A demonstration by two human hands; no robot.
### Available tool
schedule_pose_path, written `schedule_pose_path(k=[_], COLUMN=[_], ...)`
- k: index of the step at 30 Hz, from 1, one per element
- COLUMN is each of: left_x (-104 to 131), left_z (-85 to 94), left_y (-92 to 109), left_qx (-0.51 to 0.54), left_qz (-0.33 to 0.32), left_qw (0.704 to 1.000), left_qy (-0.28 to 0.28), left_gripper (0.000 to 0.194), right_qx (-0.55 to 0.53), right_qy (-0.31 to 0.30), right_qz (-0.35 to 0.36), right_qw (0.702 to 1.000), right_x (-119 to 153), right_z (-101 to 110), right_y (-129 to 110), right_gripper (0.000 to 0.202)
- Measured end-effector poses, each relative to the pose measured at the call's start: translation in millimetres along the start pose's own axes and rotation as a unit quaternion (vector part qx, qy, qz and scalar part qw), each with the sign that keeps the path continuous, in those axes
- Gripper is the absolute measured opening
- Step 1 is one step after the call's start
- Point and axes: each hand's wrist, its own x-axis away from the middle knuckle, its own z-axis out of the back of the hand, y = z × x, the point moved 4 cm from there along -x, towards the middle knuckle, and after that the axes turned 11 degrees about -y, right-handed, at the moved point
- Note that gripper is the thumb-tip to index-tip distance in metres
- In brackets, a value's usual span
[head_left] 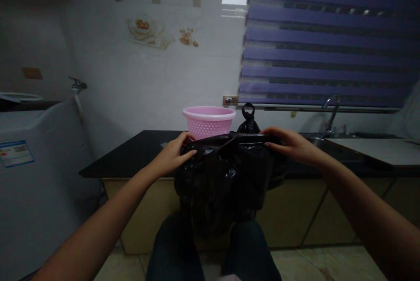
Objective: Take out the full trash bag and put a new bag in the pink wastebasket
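A black plastic bag (226, 180) hangs in front of me at the counter's edge, its top rim stretched wide between both hands. My left hand (175, 152) pinches the rim's left end between thumb and fingers. At the opposite end, my right hand (292, 143) grips the rim the same way, thumb below and fingers above. Just behind the bag stands a pink plastic basket (209, 119) with a perforated side, its lower part hidden. Beside it, a second black bag (249, 124), knotted into a loop on top, shows partly above the stretched rim.
A dark countertop (131, 154) runs along the tiled wall. To the right are a sink faucet (331, 117) and a pale board (377, 149). A white appliance (42, 184) stands at the left, near a wall tap (78, 84). A purple striped blind (321, 36) covers the window.
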Motion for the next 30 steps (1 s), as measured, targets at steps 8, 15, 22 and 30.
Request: schedule_pose_path(k=[8, 15, 22, 30], left_x=[-41.8, -74.7, -117.0, -163.2], left_z=[25.1, 55.3, 88.1, 168.4], left_y=[4.1, 13.8, 35.2, 82.0], left_qx=[-0.027, -0.041, -0.087, -0.076], left_qz=[0.007, 0.019, 0.125, 0.077], left_qw=[0.998, 0.992, 0.955, 0.994], left_qy=[-0.057, -0.118, -0.255, 0.01], left_gripper=[0.017, 0.024, 0.02, 0.023], right_qx=[0.066, 0.086, 0.212, 0.266], right_qy=[-0.03, -0.093, -0.211, 0.153], right_qz=[-0.015, -0.06, -0.125, -0.05], right_qw=[0.997, 0.99, 0.946, 0.95], right_x=[-33.7, -69.0, -110.8, -148.5], right_z=[39.2, 61.7, 91.4, 174.8], right_y=[-7.4, -3.1, -19.7, -57.8], right_gripper=[0.019, 0.007, 0.015, 0.028])
